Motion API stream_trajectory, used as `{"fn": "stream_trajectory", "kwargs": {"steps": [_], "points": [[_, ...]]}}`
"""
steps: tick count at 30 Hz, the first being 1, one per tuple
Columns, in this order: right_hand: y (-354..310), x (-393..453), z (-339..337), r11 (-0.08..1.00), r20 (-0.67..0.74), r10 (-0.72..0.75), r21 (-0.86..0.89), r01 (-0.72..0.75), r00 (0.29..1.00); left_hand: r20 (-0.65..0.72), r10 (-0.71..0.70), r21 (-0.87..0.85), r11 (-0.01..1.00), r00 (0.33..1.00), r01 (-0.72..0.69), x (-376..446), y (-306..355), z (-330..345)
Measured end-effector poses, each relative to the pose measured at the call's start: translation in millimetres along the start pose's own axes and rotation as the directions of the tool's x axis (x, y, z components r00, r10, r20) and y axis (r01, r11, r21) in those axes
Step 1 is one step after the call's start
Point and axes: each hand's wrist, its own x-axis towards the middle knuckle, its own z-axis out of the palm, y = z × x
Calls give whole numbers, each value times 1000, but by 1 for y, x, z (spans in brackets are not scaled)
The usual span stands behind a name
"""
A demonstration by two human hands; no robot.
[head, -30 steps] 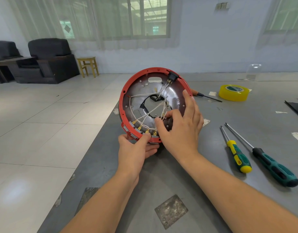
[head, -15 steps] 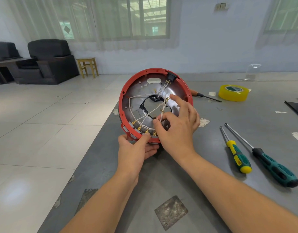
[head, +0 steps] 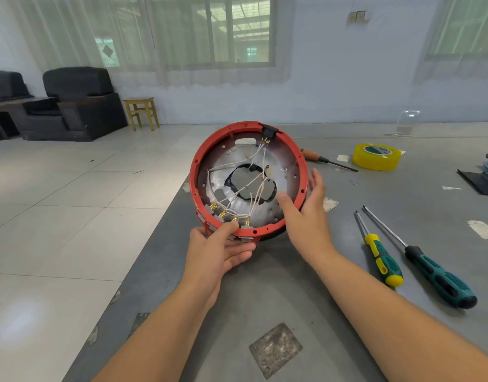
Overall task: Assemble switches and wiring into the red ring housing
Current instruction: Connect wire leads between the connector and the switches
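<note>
Our left hand (head: pixel 219 250) grips the near rim of the red ring housing (head: pixel 194 172), thumb on top by the brass terminals (head: pixel 223 215), holding it tilted up over the grey table's (head: pixel 292 285) left edge. White wires (head: pixel 251 186) cross the metal plate inside to the black switch (head: pixel 270 130) at the top. Our right hand (head: pixel 306 213) cups the right rim, fingers straight, thumb inside; two screwdrivers (head: pixel 383 261) and yellow tape (head: pixel 376 156) lie right.

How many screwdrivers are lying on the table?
3. The yellow-handled screwdriver and the dark green one lie side by side right of the hands; a wooden-handled one lies behind the red housing, partly hidden.
</note>
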Motion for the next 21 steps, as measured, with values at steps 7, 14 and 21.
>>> {"fn": "stream_trajectory", "kwargs": {"steps": [7, 14, 21], "points": [[7, 1, -12, 930, -59, 300, 239, -278, 952, 35, 152, 544, 826, 988, -146, -2, 10, -9], [4, -10, -39, 919, 73, 378, 89, -384, 923, 1, 499, 479, 760, 866, -439, 8, 24, -27], [-10, -16, -63, 906, 191, 418, -155, -393, 888, 88, 309, 407, 857, 947, -318, -3, 12, -9]]}}
